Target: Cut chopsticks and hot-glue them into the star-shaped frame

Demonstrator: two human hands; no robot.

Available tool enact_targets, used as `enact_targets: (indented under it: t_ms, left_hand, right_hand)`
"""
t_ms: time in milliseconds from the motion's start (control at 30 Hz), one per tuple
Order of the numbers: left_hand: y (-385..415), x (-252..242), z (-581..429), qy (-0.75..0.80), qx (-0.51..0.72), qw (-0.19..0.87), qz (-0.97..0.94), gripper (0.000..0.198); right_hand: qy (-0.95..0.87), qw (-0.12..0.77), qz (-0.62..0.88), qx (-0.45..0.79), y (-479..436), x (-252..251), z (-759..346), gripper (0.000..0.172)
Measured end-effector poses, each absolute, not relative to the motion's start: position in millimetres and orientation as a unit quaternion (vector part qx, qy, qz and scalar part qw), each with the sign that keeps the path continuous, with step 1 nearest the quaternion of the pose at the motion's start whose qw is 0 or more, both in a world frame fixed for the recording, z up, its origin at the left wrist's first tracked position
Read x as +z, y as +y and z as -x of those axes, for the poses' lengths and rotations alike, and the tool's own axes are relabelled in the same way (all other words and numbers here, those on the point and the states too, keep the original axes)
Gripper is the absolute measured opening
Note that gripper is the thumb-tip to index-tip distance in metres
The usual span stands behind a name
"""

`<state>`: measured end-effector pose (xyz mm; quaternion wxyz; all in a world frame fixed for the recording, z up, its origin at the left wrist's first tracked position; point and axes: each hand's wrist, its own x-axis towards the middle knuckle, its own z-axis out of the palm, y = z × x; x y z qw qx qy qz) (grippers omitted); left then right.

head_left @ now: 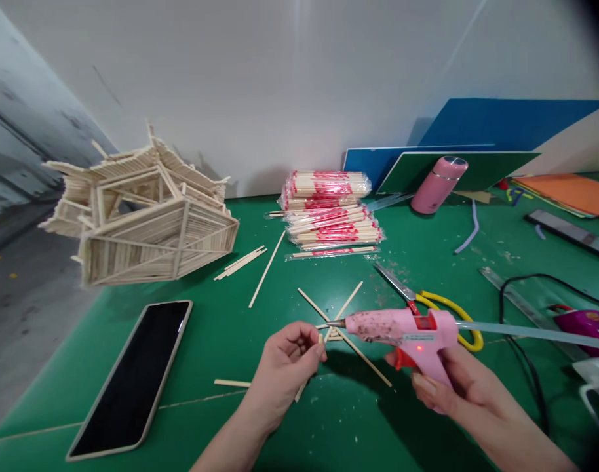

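My right hand point(457, 387) is wrapped round the handle of a pink glue gun point(402, 328), whose red light is lit and whose clear glue stick juts out behind. The nozzle points left, close to the fingertips of my left hand point(289, 360). Between the thumb and fingers of that hand is a short wooden stick point(321, 339). Beneath the nozzle, several thin sticks point(366, 359) spread outward like a star around a small centre on the green table point(206, 432). The glue gun and my left hand hide part of this arrangement.
A wooden stick model point(156, 242) stands at the left, above a phone point(132, 380). Bagged chopsticks point(329, 216) lie at the back, with loose sticks point(243, 262) nearby. Scissors point(442, 308), a pink bottle point(438, 185), a ruler point(530, 308) and a black cable point(525, 367) are at the right.
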<state>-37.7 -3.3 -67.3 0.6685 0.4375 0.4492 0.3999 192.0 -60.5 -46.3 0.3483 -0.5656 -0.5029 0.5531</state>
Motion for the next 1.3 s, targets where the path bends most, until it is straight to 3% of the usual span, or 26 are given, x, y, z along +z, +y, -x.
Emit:
enact_targets:
  t_ms: [300, 700, 1300]
  left_hand:
    - [-3.5, -66.2, 38.0, 0.446, 0.389, 0.669, -0.450, 0.014]
    - [-3.5, -58.4, 35.5, 0.490, 0.349, 0.542, -0.587, 0.011]
    - [-5.4, -62.9, 37.1, 0.474, 0.359, 0.519, -0.614, 0.008]
  right_hand:
    - [-0.522, 0.367, 0.562, 0.526, -55.4, -33.5, -188.5, 0.014]
    - [-0.552, 0.322, 0.597, 0.485, -58.7, -33.7, -195.7, 0.016]
    - [-0.545, 0.286, 0.612, 0.496, -60.7, -20.0, -186.5, 0.021]
